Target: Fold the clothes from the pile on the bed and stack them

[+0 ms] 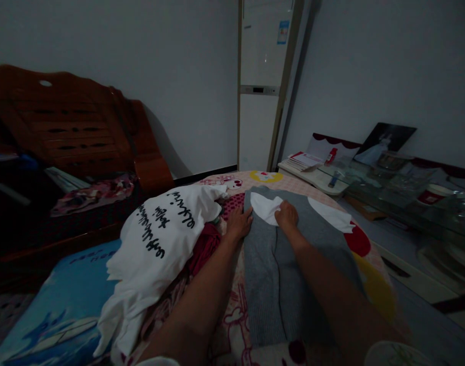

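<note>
Garment (297, 274) grey, white at neck and side, ribbed hem, spread flat.
</note>
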A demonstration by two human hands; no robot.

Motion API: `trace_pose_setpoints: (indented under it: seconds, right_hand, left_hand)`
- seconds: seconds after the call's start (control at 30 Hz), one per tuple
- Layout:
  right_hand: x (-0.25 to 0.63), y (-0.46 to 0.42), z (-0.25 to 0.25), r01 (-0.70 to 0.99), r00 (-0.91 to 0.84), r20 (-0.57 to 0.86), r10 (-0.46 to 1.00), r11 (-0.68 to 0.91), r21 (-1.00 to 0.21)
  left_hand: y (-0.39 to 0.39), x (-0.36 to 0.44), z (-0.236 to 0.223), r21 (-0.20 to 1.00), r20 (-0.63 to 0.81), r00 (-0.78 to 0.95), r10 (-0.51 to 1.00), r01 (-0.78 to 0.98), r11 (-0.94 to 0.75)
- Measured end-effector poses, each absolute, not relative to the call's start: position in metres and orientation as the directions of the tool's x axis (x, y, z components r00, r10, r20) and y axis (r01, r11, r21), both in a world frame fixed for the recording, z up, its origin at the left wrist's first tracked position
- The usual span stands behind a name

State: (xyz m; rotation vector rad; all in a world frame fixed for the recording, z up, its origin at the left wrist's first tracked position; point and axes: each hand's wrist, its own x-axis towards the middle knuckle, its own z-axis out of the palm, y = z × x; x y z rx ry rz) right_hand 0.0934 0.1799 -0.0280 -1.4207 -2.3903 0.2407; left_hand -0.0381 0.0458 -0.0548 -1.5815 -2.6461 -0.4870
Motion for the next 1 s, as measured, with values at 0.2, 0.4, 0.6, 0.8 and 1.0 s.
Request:
trace_pose_setpoints:
  seconds: [0.2,0.4,0.6,0.8,1.0]
  right_hand:
    - [0.085,0.199,-0.031,0.816,-0.367,0.152,0.918,0.396,-0.42]
    - [0.076,0.209,-0.032,0.775,-0.485,0.071,0.871,0.467,-0.426]
    - [0.077,0.206,-0.024,0.691,-0.544,0.153,0.825,0.544,-0.476]
    - [0.083,0.198,-0.022,0.58,-0.565,0.225,0.794,0.576,-0.576]
    - [0.091,0.199,-0.019,0.648,-0.509,0.224,0.831,0.542,-0.535]
  left_hand:
    - [0.045,-0.038,-0.054,0.259,0.159,-0.498,0.852,0.854,0.451]
    - [0.046,-0.039,-0.055,0.268,0.151,-0.497,0.854,0.852,0.449]
    - [0.045,-0.038,-0.054,0.241,0.156,-0.492,0.857,0.86,0.45]
    - [0.044,-0.037,-0.052,0.231,0.16,-0.486,0.859,0.865,0.446]
    - [0.044,-0.037,-0.054,0.235,0.168,-0.487,0.857,0.864,0.445]
